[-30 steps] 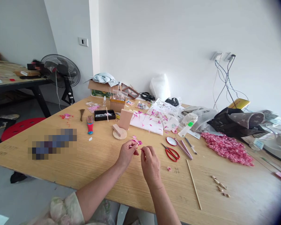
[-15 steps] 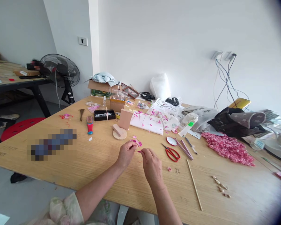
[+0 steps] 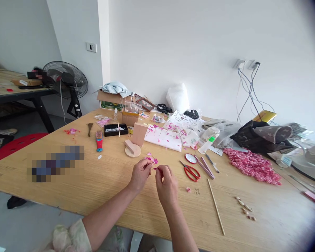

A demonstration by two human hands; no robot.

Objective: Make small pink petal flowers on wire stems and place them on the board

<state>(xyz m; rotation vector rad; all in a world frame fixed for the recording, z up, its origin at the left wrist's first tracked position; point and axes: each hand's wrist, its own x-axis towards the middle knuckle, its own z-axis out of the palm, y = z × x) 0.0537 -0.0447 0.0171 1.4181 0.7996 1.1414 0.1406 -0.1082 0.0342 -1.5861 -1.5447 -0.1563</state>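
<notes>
Above the middle of the wooden table, my left hand (image 3: 141, 175) pinches a small pink artificial flower (image 3: 152, 159) by its lower part. Its magenta and pale petals stick out past the fingertips. Close beside it, my right hand (image 3: 166, 185) holds a dark pink petal (image 3: 155, 168) between thumb and forefinger, its tip pointing at the left hand. The fingers hide most of the stem. Just beyond the hands stands a round wooden base (image 3: 136, 151) with a block on it. Red-handled scissors (image 3: 191, 172) lie to the right of my right hand.
A white foam slab (image 3: 162, 141) bears several pink flower sprays. Tweezers (image 3: 208, 168), a thin wooden stick (image 3: 215, 206) and a heap of pink beads (image 3: 252, 166) lie to the right. Left are a red-handled brush (image 3: 99, 141) and a black tray (image 3: 109, 133).
My right hand has shifted slightly left, bringing the petal a little closer to the flower. My left hand keeps its pinch. The whole view has moved slightly.
</notes>
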